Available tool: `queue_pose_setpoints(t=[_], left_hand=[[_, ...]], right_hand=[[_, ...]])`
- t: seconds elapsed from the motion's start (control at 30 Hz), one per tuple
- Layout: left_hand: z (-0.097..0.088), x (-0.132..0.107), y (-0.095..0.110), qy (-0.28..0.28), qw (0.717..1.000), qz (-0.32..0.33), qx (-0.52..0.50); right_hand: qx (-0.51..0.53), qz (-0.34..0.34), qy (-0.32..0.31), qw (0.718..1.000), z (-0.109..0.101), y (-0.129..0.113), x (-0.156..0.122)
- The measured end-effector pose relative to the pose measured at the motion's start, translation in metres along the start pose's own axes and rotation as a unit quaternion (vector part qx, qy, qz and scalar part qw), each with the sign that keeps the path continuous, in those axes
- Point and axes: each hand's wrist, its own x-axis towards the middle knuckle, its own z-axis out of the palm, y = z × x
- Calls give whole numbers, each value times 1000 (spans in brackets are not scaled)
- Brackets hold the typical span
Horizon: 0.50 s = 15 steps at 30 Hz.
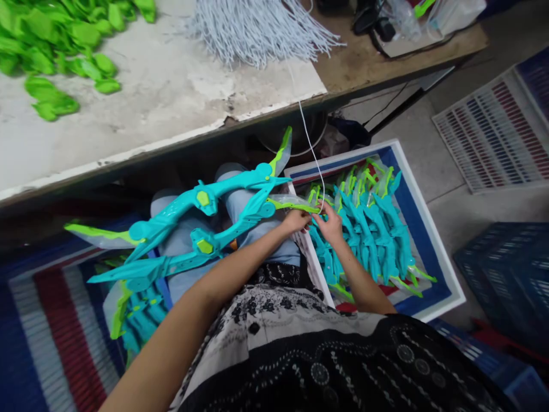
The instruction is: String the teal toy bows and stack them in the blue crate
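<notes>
Two turquoise toy bows lie across my lap, the far bow (180, 205) beside the near bow (240, 229). Both have bright green and clear tips. My left hand (297, 220) is closed at the right-hand green tip of the near bow. Fingers of my right hand (329, 223) pinch a thin white cord (312, 146) at that same tip. The cord runs up from my fingers to the table edge. Exactly how it passes round the tip is hidden by my fingers.
On the table (163, 109) lie a bundle of white cords (261, 28) and a heap of green pieces (64, 40). A crate (433, 229) at my right holds several similar bows; more sit in a crate (55, 320) at left. Further crates (497, 137) stand on the floor.
</notes>
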Motion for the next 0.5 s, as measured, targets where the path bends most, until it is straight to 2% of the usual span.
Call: queue_pose_setpoints(t=[0.07, 0.13, 0.2, 0.27, 0.3, 0.4, 0.5], left_hand=[[-10, -20, 6, 6, 999, 9, 42], [-33, -52, 9, 18, 997, 23, 77], [-67, -99, 6, 32, 992, 41, 119], [-108, -158, -8, 47, 971, 67, 226], [-129, -188, -19, 54, 964, 47, 255], [-183, -276, -67, 95, 953, -79, 276], [-215, -340, -133, 119, 949, -137, 257]], right_hand=[[-28, -22, -11, 999, -7, -1, 0], [-44, -29, -11, 999, -15, -4, -2], [-56, -22, -10, 998, -25, -7, -5], [-67, -13, -15, 998, -34, -10, -8], [-72, -10, -21, 997, -37, -12, -10], [-81, -4, -44, 996, -45, -14, -18], [-88, -2, -64, 994, -50, -14, -25]])
